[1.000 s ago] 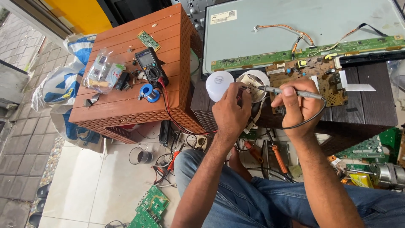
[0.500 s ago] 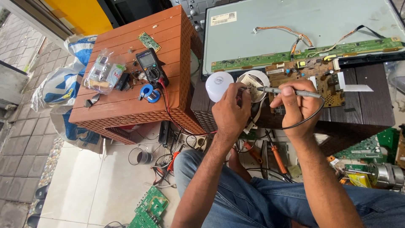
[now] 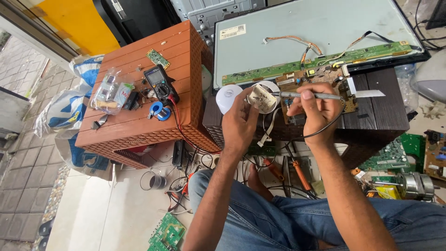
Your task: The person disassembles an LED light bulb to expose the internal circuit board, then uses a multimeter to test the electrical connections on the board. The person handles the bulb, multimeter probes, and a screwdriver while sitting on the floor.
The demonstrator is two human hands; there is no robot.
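The left hand is pinching a small round cream circuit board between thumb and fingertips, holding it up above the dark wooden table's front edge; the right hand is gripping a slim grey soldering iron like a pen, its metal tip touching that board; a black cord is trailing from it. A white bulb dome is lying just beside the board. Behind, a large grey panel with a white rectangular label near its top left corner and a long green strip board is resting flat. On the ribbed brown plastic table are sitting a crinkled clear bag, a black multimeter and a blue solder spool.
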